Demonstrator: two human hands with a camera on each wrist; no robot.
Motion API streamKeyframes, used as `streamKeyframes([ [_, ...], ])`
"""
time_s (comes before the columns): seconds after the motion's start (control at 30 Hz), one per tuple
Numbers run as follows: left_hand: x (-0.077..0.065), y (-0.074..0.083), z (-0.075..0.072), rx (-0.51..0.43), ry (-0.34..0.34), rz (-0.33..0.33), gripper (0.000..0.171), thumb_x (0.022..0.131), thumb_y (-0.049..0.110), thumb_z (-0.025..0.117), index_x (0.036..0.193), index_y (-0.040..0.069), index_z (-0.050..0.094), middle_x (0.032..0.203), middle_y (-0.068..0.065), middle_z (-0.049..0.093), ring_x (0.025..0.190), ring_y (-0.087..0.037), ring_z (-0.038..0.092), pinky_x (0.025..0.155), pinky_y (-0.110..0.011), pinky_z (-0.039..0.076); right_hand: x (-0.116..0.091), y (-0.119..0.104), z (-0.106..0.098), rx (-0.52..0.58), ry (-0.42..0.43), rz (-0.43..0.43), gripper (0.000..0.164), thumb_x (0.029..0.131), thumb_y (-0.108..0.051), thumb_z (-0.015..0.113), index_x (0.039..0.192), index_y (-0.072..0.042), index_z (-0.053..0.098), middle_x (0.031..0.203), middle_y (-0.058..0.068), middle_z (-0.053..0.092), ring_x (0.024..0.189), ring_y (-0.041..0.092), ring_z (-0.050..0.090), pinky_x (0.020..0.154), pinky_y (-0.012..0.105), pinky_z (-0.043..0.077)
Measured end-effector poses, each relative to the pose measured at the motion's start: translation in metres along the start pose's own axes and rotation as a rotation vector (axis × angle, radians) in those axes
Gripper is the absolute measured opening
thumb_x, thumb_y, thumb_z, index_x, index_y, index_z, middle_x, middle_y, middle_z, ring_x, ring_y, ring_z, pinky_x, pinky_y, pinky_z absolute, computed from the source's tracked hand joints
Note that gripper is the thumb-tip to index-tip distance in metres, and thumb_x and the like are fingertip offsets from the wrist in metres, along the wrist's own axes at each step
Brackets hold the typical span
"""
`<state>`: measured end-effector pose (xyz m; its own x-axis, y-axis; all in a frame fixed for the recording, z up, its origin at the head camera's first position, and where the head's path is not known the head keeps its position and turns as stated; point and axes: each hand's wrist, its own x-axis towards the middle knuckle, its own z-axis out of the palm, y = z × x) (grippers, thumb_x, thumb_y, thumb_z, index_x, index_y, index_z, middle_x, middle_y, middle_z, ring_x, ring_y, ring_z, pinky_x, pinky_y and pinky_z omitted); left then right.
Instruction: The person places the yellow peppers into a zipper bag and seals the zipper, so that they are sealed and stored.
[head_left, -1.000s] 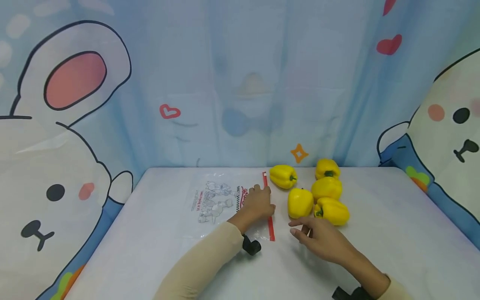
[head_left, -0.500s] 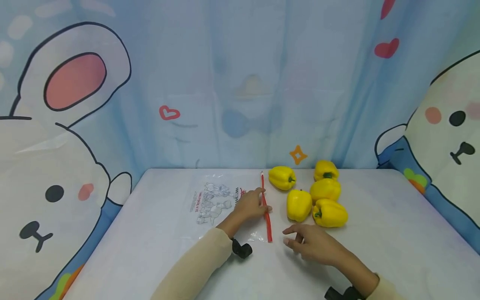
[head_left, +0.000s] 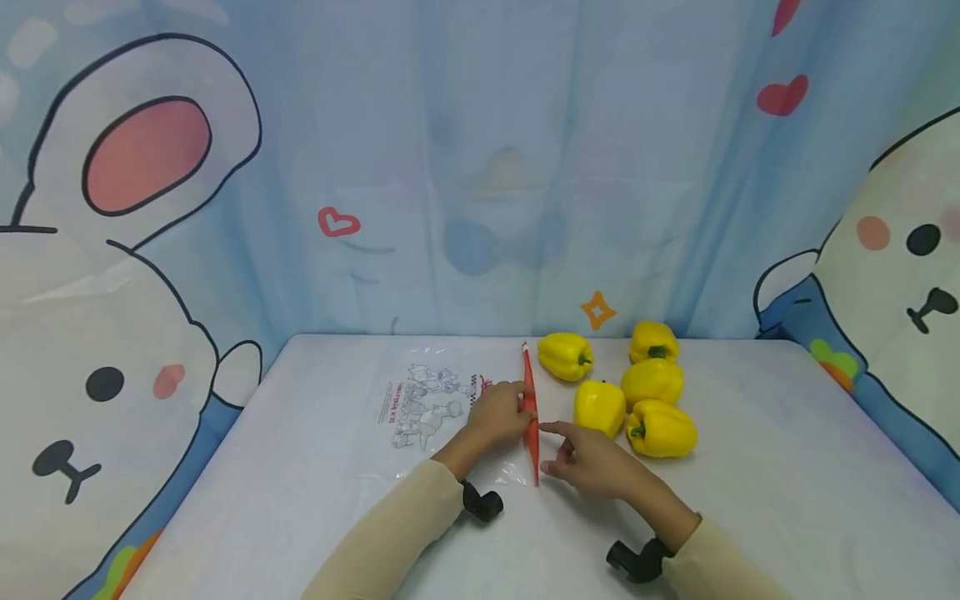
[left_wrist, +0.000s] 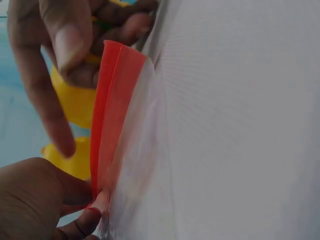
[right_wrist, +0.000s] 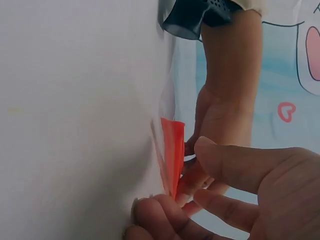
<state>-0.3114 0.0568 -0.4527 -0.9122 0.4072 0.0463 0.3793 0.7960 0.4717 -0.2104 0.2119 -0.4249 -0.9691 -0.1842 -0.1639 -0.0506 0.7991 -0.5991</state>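
Yellow peppers (head_left: 651,382) — five; bag (head_left: 448,412) — one

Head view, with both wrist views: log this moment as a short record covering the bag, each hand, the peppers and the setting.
Bag: clear plastic, printed, red strip along one edge
Left hand: pinches the bag at the red strip
Right hand: beside the strip, thumb and index finger apart; contact unclear
Peppers: five, yellow, right of the bag
Setting: white table, cartoon-print curtain behind
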Motion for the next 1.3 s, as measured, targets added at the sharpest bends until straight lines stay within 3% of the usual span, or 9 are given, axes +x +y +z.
streamKeyframes([
  [0.13, 0.000, -0.003, -0.001, -0.078, 0.003, 0.005, 0.032, 0.088, 0.019, 0.067, 0.121, 0.016, 0.069, 0.071, 0.004, 0.055, 0.060, -0.011, 0.047, 0.050, -0.022, 0.036, 0.014, -0.001, 0.004, -0.029, 0.003, -0.022, 0.063, 0.087, -0.020, 0.075, 0.145, -0.021, 0.050, 0.071, 0.001, 0.055, 0.060, 0.015, 0.050, 0.055, 0.025, 0.043],
  [0.27, 0.000, -0.008, 0.000, -0.134, 0.035, 0.016, 0.028, 0.088, 0.016, 0.066, 0.115, 0.014, 0.072, 0.078, 0.005, 0.061, 0.063, -0.008, 0.049, 0.054, -0.020, 0.038, 0.025, -0.001, 0.007, -0.070, 0.006, -0.005, 0.059, 0.089, -0.019, 0.073, 0.144, -0.017, 0.052, 0.071, 0.002, 0.056, 0.062, 0.016, 0.050, 0.058, 0.027, 0.044],
  [0.47, -0.001, -0.015, -0.003, -0.197, 0.069, 0.001, 0.025, 0.088, 0.016, 0.068, 0.111, 0.011, 0.076, 0.076, 0.003, 0.067, 0.059, -0.006, 0.047, 0.052, -0.018, 0.036, 0.041, 0.002, 0.012, -0.084, 0.022, 0.063, 0.050, 0.094, -0.032, 0.066, 0.139, -0.013, 0.057, 0.069, 0.006, 0.059, 0.058, 0.018, 0.051, 0.055, 0.028, 0.045],
  [0.6, -0.003, -0.016, -0.006, -0.218, 0.050, -0.011, 0.026, 0.088, 0.016, 0.069, 0.112, 0.010, 0.076, 0.073, 0.003, 0.065, 0.056, -0.006, 0.045, 0.049, -0.018, 0.033, 0.048, 0.002, 0.013, -0.136, 0.030, 0.076, 0.054, 0.090, -0.035, 0.071, 0.138, -0.016, 0.058, 0.099, 0.011, 0.073, 0.070, 0.020, 0.060, 0.069, 0.036, 0.055],
  [0.7, -0.004, -0.016, -0.007, -0.220, 0.043, -0.015, 0.026, 0.089, 0.018, 0.069, 0.114, 0.010, 0.075, 0.071, 0.004, 0.064, 0.053, -0.006, 0.044, 0.047, -0.019, 0.033, 0.050, 0.002, 0.012, -0.175, 0.020, 0.094, 0.061, 0.085, -0.036, 0.076, 0.140, -0.019, 0.056, 0.124, 0.011, 0.068, 0.079, 0.021, 0.062, 0.077, 0.039, 0.056],
  [0.83, -0.005, -0.017, -0.008, -0.210, 0.056, -0.018, 0.027, 0.090, 0.020, 0.069, 0.115, 0.011, 0.075, 0.075, 0.003, 0.068, 0.052, -0.006, 0.045, 0.047, -0.019, 0.034, 0.051, 0.000, 0.009, -0.200, -0.007, 0.114, 0.065, 0.084, -0.039, 0.076, 0.143, -0.023, 0.053, 0.132, 0.013, 0.064, 0.080, 0.021, 0.060, 0.076, 0.037, 0.056],
  [1.0, -0.008, -0.015, -0.013, -0.221, 0.060, -0.045, 0.028, 0.090, 0.019, 0.069, 0.117, 0.012, 0.073, 0.075, 0.003, 0.067, 0.049, -0.008, 0.046, 0.045, -0.019, 0.034, 0.052, -0.004, 0.006, -0.241, -0.037, 0.104, 0.067, 0.085, -0.042, 0.074, 0.145, -0.023, 0.050, 0.139, 0.014, 0.059, 0.096, 0.021, 0.063, 0.089, 0.042, 0.054],
  [1.2, -0.014, 0.001, -0.027, -0.210, 0.042, -0.014, 0.031, 0.091, 0.018, 0.067, 0.121, 0.013, 0.072, 0.057, 0.003, 0.056, 0.039, -0.011, 0.042, 0.038, -0.020, 0.031, 0.053, -0.004, 0.007, -0.253, -0.038, 0.131, 0.067, 0.086, -0.039, 0.074, 0.146, -0.023, 0.048, 0.138, 0.013, 0.059, 0.098, 0.021, 0.062, 0.088, 0.040, 0.055],
  [1.3, -0.016, 0.012, -0.037, -0.185, 0.036, 0.010, 0.031, 0.090, 0.016, 0.067, 0.120, 0.012, 0.072, 0.062, 0.003, 0.064, 0.041, -0.010, 0.042, 0.040, -0.019, 0.031, 0.053, -0.003, 0.007, -0.249, -0.033, 0.136, 0.066, 0.087, -0.036, 0.074, 0.145, -0.018, 0.050, 0.137, 0.012, 0.060, 0.107, 0.024, 0.062, 0.095, 0.044, 0.052],
])
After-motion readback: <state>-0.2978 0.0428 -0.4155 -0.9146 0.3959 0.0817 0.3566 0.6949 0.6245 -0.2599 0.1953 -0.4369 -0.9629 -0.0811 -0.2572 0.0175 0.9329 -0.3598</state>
